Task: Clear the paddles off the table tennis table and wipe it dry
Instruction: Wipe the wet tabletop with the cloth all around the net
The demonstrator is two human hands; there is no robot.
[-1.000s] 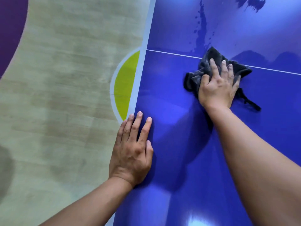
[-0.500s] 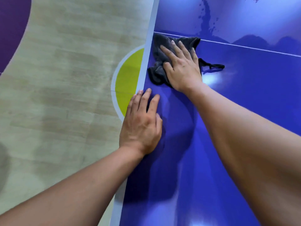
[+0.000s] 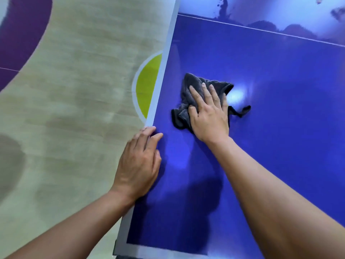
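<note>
The cloth, dark grey and crumpled, lies on the blue worktop not far in from its left edge. The right hand presses down flat on it, fingers straight and slightly spread, pointing up and to the left; nothing is curled round the fabric. Bunched folds stick out beyond the fingertips and to the left of the thumb, and a thin loop of the cloth trails out on the right side of the hand, lying on the surface. Just right of the cloth a bright spot of reflected light shows on the glossy top.

The left hand rests palm down on the worktop's left edge, nearer the person than the cloth and apart from it. Its fingers are straight and close together, and it holds nothing. It lies across the pale grey border band that runs along that edge.

Farther away, a thin white line crosses the worktop, and beyond it dark splashes of water sit on the surface.

No paddles are in view.

To the left of the worktop is a pale wood-look floor with a yellow-green patch outlined in white, partly hidden by the worktop's edge, and a purple area at the upper left.
</note>
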